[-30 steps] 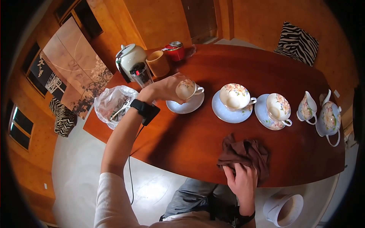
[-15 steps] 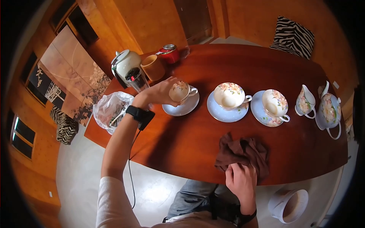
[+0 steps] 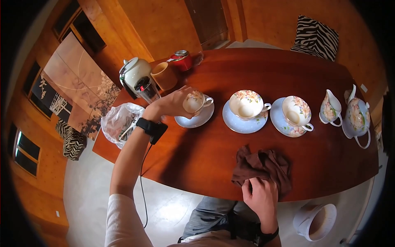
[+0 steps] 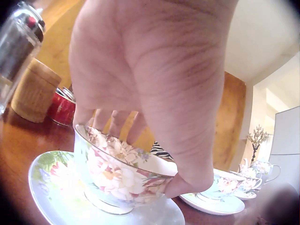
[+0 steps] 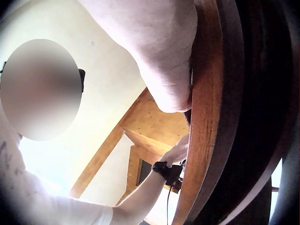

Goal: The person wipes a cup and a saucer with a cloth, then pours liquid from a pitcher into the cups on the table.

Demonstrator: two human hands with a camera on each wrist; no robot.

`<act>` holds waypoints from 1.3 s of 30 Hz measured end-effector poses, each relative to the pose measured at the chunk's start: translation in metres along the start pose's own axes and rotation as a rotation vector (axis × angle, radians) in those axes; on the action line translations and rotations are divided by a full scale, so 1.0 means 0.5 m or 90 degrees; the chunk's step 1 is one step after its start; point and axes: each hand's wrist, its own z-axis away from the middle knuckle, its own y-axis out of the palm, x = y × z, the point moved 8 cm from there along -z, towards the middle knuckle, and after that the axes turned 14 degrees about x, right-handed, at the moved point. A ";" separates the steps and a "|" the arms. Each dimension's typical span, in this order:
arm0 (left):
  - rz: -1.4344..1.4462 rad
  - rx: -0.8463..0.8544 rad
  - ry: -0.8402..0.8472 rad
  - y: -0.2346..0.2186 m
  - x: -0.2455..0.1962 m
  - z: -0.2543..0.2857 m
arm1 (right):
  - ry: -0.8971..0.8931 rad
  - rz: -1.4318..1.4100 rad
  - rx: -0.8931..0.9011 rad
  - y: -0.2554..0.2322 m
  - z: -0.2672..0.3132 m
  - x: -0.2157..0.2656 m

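Note:
My left hand (image 3: 175,103) grips the leftmost floral teacup (image 3: 193,101) by its rim, over a blue saucer (image 3: 196,120). In the left wrist view the thumb presses the near side of the cup (image 4: 117,180), the other fingers are over the far rim, and the cup stands on its saucer (image 4: 51,180). At the table's front edge my right hand (image 3: 261,197) rests on a crumpled brown cloth (image 3: 263,164); its fingertips are hidden in the folds. Two more cups (image 3: 246,105) (image 3: 296,111) stand on saucers to the right.
A creamer (image 3: 330,109) and a floral teapot (image 3: 357,117) stand at the right. At the left are a plastic bag (image 3: 119,123), a clear glass container (image 3: 148,91), a pale jar (image 3: 135,72), a wooden cup (image 3: 164,77) and a red tin (image 3: 182,61). A white bucket (image 3: 302,224) is below the table.
The view has shifted slightly. My left hand keeps its grip on the cup, which now sits slightly lower over its saucer. The right hand's fingers have drawn in closer against the cloth.

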 end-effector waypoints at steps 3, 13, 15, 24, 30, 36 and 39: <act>0.027 0.031 -0.032 0.004 0.002 0.000 | -0.004 -0.003 -0.009 -0.004 -0.003 0.002; -0.064 -0.014 0.158 -0.019 -0.171 -0.079 | -0.028 -0.028 -0.048 -0.011 -0.002 0.003; -0.049 -0.041 0.202 0.008 -0.210 -0.115 | -0.021 -0.033 -0.042 -0.008 -0.001 -0.001; 0.040 -0.034 0.179 0.063 -0.257 -0.179 | -0.016 -0.098 -0.048 -0.011 0.008 -0.016; 0.126 -0.243 0.242 0.000 -0.315 0.016 | -0.010 -0.093 -0.098 -0.026 0.001 -0.009; 0.241 -0.326 0.155 0.048 -0.282 0.215 | -0.001 -0.171 -0.093 -0.028 0.005 -0.015; 0.277 -0.343 0.113 0.105 -0.241 0.254 | -0.011 -0.248 -0.106 -0.024 0.020 -0.041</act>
